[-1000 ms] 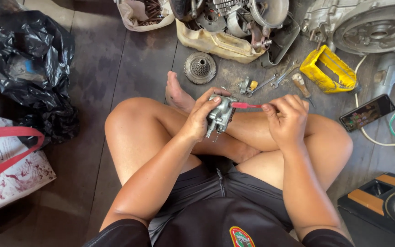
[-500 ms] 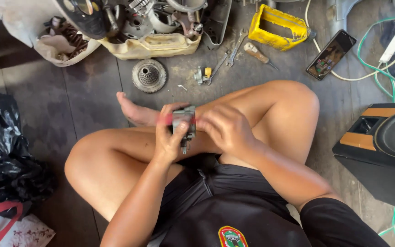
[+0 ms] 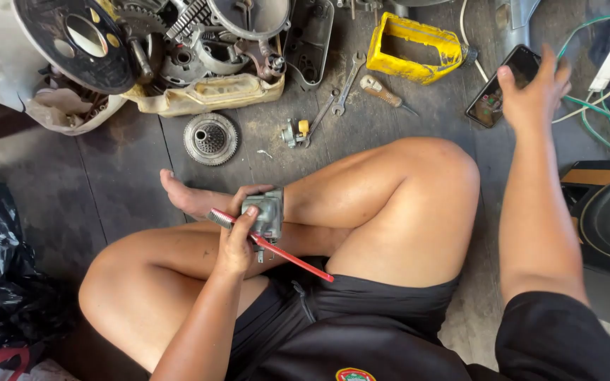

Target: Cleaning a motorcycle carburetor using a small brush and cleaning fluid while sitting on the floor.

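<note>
1. Head view: the person sits cross-legged on a dark plank floor (image 3: 107, 183).
2. The left hand (image 3: 238, 236), near centre, is closed around a grey metal part (image 3: 266, 215) and a red toothbrush (image 3: 277, 248) together, above the crossed legs.
3. The toothbrush lies across the palm; its bristle head points to 10 o'clock, its handle runs to 4 o'clock over the thigh.
4. The right hand (image 3: 534, 95), at 2 o'clock from the part and well apart from it, is open with fingers spread, over a phone (image 3: 503, 88) lying on the floor. Whether it touches the phone I cannot tell.
5. At 12 o'clock from the part lie a round ribbed disc (image 3: 210, 138), a small fitting (image 3: 295, 132), a wrench (image 3: 345, 85) and a screwdriver (image 3: 383, 90).
6. A yellow frame (image 3: 414, 35) sits beyond the tools, engine pieces (image 3: 199, 49) at 11 o'clock.
7. A black bag (image 3: 1, 268) lies at 9 o'clock; green cable (image 3: 601, 120) runs just beside the right hand.
</note>
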